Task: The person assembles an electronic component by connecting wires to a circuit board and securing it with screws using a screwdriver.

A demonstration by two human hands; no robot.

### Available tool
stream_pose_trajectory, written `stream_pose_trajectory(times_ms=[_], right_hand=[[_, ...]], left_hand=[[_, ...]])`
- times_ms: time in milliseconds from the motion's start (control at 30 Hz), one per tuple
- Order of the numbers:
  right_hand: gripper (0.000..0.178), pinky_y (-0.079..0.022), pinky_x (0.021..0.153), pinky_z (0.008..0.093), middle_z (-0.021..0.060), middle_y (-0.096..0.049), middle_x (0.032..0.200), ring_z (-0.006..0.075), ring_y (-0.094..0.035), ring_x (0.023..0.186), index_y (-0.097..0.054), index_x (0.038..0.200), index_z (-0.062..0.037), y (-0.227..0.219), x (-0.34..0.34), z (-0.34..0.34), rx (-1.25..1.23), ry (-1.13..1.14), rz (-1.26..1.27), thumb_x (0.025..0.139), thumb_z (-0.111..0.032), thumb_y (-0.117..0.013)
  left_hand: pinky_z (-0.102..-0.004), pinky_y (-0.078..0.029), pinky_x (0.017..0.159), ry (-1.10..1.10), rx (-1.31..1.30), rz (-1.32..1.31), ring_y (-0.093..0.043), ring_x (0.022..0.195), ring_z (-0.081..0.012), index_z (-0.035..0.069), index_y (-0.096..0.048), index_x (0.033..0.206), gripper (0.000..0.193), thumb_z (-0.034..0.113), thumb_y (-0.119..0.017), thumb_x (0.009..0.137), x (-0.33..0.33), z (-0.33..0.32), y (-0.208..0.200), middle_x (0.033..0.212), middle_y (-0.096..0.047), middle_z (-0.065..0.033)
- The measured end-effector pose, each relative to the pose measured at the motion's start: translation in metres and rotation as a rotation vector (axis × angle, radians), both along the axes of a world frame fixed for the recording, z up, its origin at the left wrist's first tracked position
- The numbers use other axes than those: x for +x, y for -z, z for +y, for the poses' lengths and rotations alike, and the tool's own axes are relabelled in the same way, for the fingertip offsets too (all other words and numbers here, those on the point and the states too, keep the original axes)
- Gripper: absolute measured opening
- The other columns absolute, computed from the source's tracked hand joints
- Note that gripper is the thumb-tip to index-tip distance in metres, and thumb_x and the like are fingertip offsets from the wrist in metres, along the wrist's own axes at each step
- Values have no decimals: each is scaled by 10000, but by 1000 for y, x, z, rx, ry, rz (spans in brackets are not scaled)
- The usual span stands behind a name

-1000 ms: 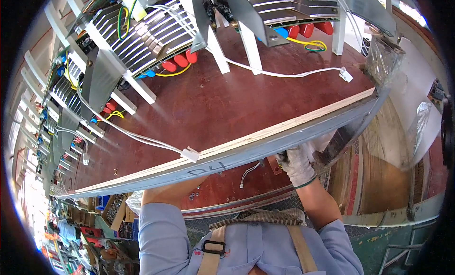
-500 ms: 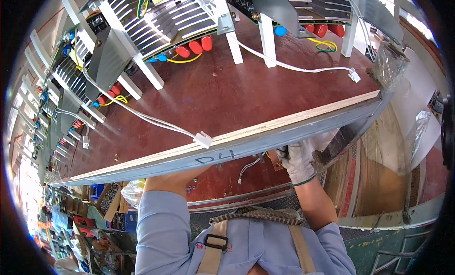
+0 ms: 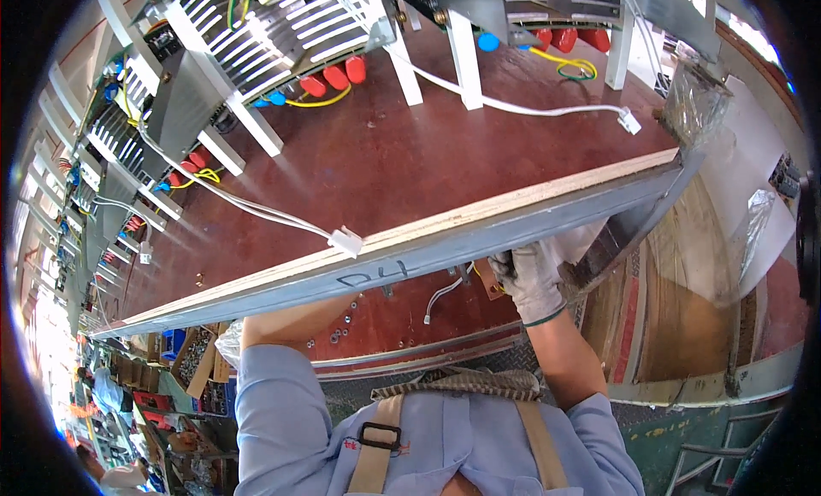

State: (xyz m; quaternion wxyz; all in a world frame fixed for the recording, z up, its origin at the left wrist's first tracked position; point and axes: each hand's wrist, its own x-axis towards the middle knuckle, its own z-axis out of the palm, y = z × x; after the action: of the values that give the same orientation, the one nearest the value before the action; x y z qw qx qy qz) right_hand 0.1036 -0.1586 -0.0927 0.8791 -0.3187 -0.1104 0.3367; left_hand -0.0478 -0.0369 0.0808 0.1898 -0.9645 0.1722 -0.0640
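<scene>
My right hand (image 3: 532,284), in a whitish work glove with dark fingertips, reaches under the front edge of the upper shelf (image 3: 428,244). Its fingers look curled beside a small brown plate (image 3: 489,282); what they grip, if anything, is hidden. My left forearm (image 3: 295,321) goes under the same shelf farther left, and the hand itself is out of sight behind the edge. Between the arms, on the reddish lower shelf (image 3: 393,312), lie a white cable with a plug (image 3: 440,299) and several small nuts or washers (image 3: 340,332).
Metal assemblies with slotted plates (image 3: 291,47), white legs and red and blue round parts stand on the upper shelf. A white connector (image 3: 345,241) lies at its front edge. Plastic wrap covers the right corner post (image 3: 697,103). Boxes of small parts (image 3: 198,359) stand lower left.
The view has shifted slightly, so the shelf and assemblies sit a little left and higher. More loose nuts show by my left forearm. My right hand stays in nearly the same place.
</scene>
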Motion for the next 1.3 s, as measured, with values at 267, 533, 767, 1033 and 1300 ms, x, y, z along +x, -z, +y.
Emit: stream_pose_trajectory(times_ms=[267, 533, 767, 1033, 1300], right_hand=[[165, -390, 378, 260, 78, -553, 725, 126, -508, 501, -522, 1017, -66, 13, 20, -3, 96, -32, 109, 871, -97, -593], [281, -340, 284, 190, 28, -668, 843, 94, -500, 417, -570, 1074, -66, -28, 10, -8, -521, 228, 66, 935, -297, -486], [318, -389, 300, 220, 63, -637, 808, 119, -523, 451, -515, 1147, -95, -19, 52, -20, -305, -130, -282, 953, -332, -428], [341, -344, 309, 237, 47, -557, 740, 121, -444, 433, -509, 1162, -58, -28, 23, -14, -275, -185, -187, 950, -312, -425], [365, -300, 319, 254, 30, -478, 671, 123, -365, 415, -502, 1177, -21, -18, 39, -21, -258, -243, -72, 947, -292, -421]], left_hand=[[-367, -481, 579, 51, -22, 79, -602, 641, -225, 72, -529, 859, 122, 167, -559, 789, -40, 18, 59, 719, -540, -53], [-391, -501, 563, -348, -241, 410, -657, 722, -257, 111, -672, 722, 60, 119, -616, 705, -61, 51, 202, 740, -664, -49], [-385, -507, 577, -395, -538, 9, -654, 747, -237, 92, -639, 863, 138, 127, -590, 739, -105, 40, 162, 891, -666, -76], [-365, -517, 758, -1388, -490, -389, -652, 835, -267, 107, -694, 927, 227, 254, -610, 776, -331, 207, 72, 908, -673, -82], [-401, -524, 765, -1777, -501, -356, -652, 852, -332, 96, -704, 854, 207, 101, -547, 721, -451, 334, 137, 868, -667, -181]])
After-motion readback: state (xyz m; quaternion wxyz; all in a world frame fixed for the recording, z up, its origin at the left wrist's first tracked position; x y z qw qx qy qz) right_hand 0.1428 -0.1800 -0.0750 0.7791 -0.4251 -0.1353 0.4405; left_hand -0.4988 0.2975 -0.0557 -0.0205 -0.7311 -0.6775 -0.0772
